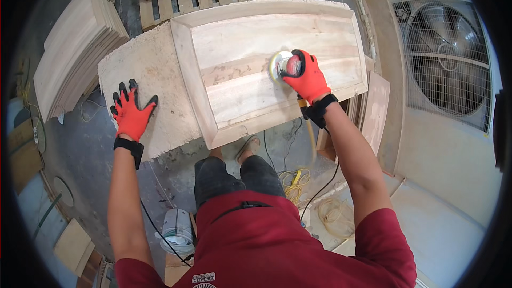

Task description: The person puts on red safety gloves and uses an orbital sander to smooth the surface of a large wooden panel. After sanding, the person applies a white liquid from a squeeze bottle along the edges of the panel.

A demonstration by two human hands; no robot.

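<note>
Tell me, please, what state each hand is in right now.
Left hand: open, spread on the pale board.
Right hand: closed, holding the round-pad sander.

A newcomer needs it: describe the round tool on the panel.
Find the large framed wooden panel. Near its middle, the right hand grips a round tool. Its yellow-rimmed disc stands out from the pale wood and orange-red glove.

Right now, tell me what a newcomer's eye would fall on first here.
Probably the right hand, gloved in bright red, gripping a round sander on the pale framed panel. The left hand, gloved alike, lies spread on the rough board at the panel's left. Then, likely, the large caged fan at far right.
</note>
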